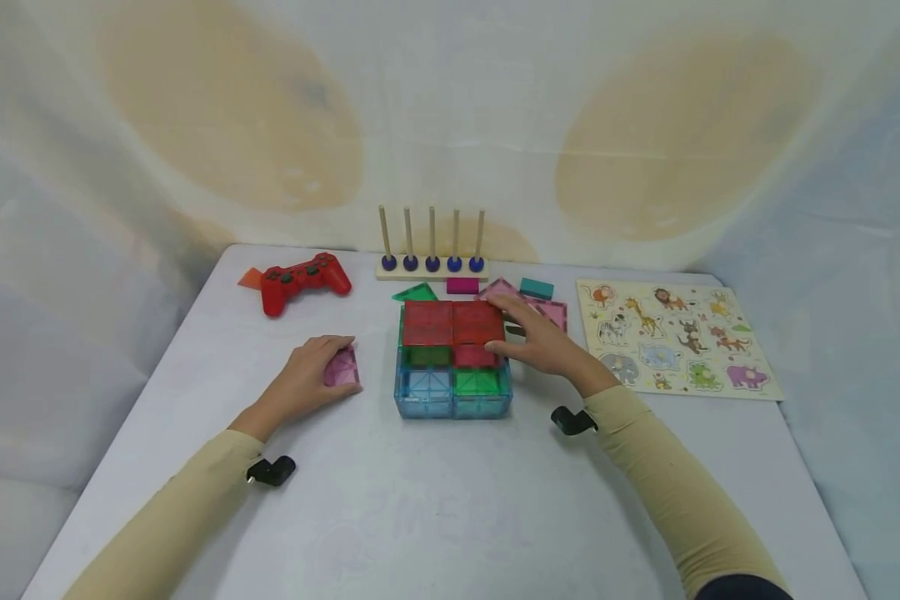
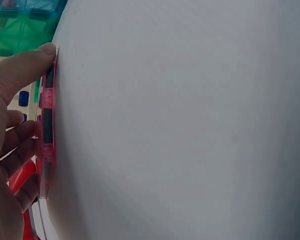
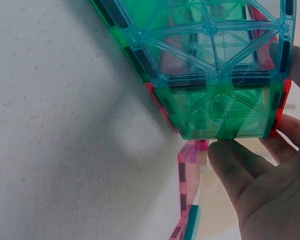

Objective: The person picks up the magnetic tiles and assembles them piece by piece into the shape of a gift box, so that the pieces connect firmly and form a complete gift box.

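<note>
Magnetic tile block structure (image 1: 453, 358) is sitting at the middle of the white table (image 1: 435, 500), built of clear blue, green and red square tiles in two levels, with red tiles covering its rear top. Right hand (image 1: 543, 342) is resting against the structure's right side, its fingers lying fairly straight across the red top tiles and its thumb pressing the green side wall, as the right wrist view is showing. Left hand (image 1: 307, 375) is sitting well to the left of the structure, its fingers curling round a pink square tile (image 1: 342, 367) that is standing on edge on the table. Farther back, an animal peg puzzle (image 1: 675, 337) is lying to the right, a red game controller (image 1: 303, 282) to the left, and a wooden peg rack (image 1: 432, 250) is standing behind the structure.
</note>
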A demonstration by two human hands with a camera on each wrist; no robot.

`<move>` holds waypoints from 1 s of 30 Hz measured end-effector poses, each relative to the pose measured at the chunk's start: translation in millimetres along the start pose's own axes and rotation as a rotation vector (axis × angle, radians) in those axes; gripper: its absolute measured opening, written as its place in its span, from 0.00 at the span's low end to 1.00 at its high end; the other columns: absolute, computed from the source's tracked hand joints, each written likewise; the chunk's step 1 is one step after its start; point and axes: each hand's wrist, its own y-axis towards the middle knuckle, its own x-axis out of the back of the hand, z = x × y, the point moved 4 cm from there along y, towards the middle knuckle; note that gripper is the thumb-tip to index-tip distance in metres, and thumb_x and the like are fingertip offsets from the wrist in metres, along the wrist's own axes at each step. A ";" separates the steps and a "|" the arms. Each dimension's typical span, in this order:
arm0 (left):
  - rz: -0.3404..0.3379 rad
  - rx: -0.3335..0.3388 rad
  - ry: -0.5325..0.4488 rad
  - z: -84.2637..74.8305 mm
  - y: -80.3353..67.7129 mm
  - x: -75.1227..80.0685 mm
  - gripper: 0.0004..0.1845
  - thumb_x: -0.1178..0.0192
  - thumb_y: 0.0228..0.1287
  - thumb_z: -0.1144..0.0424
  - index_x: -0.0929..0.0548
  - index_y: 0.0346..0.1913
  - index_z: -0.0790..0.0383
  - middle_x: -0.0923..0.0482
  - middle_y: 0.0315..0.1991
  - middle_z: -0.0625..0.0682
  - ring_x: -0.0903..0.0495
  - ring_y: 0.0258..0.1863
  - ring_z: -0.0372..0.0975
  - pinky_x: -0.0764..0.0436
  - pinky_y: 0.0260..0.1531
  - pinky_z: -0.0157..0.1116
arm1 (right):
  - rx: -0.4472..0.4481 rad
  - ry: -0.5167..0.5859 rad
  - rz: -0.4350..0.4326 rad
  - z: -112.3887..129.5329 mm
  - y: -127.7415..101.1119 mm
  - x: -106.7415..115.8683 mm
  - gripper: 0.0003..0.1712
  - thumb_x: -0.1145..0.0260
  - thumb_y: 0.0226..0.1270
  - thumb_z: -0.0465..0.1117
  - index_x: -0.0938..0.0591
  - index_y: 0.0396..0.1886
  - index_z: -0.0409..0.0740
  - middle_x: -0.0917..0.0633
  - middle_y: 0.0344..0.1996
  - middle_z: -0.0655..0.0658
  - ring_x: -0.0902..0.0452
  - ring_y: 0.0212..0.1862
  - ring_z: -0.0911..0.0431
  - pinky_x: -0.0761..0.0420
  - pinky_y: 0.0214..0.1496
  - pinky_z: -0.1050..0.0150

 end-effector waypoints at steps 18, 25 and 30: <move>-0.017 0.052 0.056 20.4 -10.9 12.8 0.41 0.23 0.52 0.44 0.25 0.66 0.61 0.28 0.61 0.59 0.31 0.60 0.51 0.27 0.59 0.57 | -0.012 -0.002 0.003 -1.1 -0.4 0.4 0.49 0.30 0.67 0.60 0.42 0.82 0.58 0.38 0.78 0.50 0.40 0.76 0.47 0.31 0.72 0.43; -0.043 0.032 -0.051 2.1 -5.6 24.8 0.41 0.24 0.54 0.45 0.26 0.66 0.60 0.30 0.62 0.57 0.30 0.60 0.49 0.22 0.59 0.54 | -0.007 0.003 0.004 -0.8 -0.5 0.4 0.49 0.30 0.67 0.60 0.43 0.82 0.59 0.39 0.78 0.50 0.41 0.76 0.47 0.31 0.72 0.43; -0.070 -0.021 -0.196 -26.8 -0.4 38.4 0.40 0.23 0.55 0.46 0.26 0.67 0.58 0.31 0.63 0.54 0.29 0.61 0.49 0.19 0.56 0.54 | -0.006 0.005 0.003 1.1 -0.9 1.4 0.49 0.30 0.67 0.59 0.43 0.82 0.58 0.38 0.78 0.49 0.40 0.76 0.47 0.32 0.72 0.43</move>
